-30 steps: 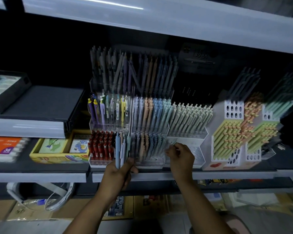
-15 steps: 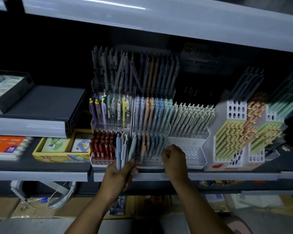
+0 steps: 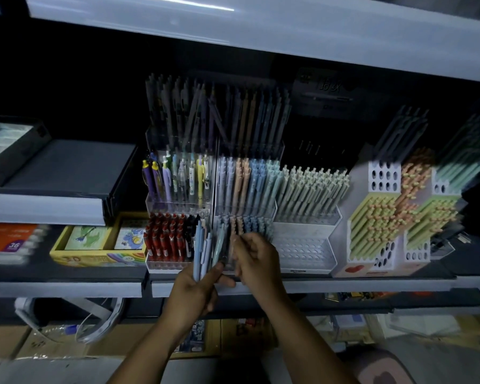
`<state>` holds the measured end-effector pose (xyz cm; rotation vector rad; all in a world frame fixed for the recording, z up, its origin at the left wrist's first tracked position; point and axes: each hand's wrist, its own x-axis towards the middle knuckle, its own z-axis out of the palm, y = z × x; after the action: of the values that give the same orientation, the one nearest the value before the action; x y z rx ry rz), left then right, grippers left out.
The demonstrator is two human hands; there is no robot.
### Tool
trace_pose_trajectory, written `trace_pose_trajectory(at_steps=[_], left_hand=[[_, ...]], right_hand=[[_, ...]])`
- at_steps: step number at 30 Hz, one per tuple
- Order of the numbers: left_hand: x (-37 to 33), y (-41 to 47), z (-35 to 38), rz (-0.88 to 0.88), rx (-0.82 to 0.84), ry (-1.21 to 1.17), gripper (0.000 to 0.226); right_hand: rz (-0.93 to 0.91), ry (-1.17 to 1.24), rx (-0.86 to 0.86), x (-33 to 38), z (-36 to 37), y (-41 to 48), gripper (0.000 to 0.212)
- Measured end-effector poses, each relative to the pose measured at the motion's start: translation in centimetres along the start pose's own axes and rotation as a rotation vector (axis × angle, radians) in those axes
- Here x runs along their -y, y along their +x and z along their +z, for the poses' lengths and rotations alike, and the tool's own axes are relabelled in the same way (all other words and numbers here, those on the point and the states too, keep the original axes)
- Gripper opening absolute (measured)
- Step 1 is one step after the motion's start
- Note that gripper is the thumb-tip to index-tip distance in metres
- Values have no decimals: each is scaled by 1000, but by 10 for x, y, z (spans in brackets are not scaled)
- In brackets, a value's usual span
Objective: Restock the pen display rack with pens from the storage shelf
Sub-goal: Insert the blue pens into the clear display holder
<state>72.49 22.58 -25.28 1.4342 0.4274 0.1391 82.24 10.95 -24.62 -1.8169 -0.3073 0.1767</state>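
Several pastel pens (image 3: 201,253) sit bunched upright in our left hand (image 3: 191,292), fingers wrapped round them, just in front of the pen display rack (image 3: 164,264) bottom row. Right hand (image 3: 257,261) has its fingers curled at the bunch; too blurred to tell if it pinches one. Upper tiers (image 3: 247,184) look full, white lower tier (image 3: 302,250) mostly bare holes. We judge restocking partway: this bunch is left to slot.
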Motion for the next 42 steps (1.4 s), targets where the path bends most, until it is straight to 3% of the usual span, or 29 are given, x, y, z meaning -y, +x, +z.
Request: trace_pose_trajectory(at_steps=[11,15,21,25,33,42], left_hand=[[1,-2,-1,49,37,64,41],[1,-2,-1,46,67,66,41],[2,-2,-4,-48,28,-139,25],[2,-1,-9,-104,19,-177,29],[0,-2,-11,-63,-9,-203,45],[0,0,-14,-35,-24,-270,31]], right_hand=[[35,-77,-15,5,-3,0,13],[137,74,6,15,-11,-1,11],[124,254,-311,15,-35,2,7],[0,53,-456,-4,-54,7,10],[-236,-318,-460,-25,-54,10,13],[-331,-346,-471,-29,-48,11,5]])
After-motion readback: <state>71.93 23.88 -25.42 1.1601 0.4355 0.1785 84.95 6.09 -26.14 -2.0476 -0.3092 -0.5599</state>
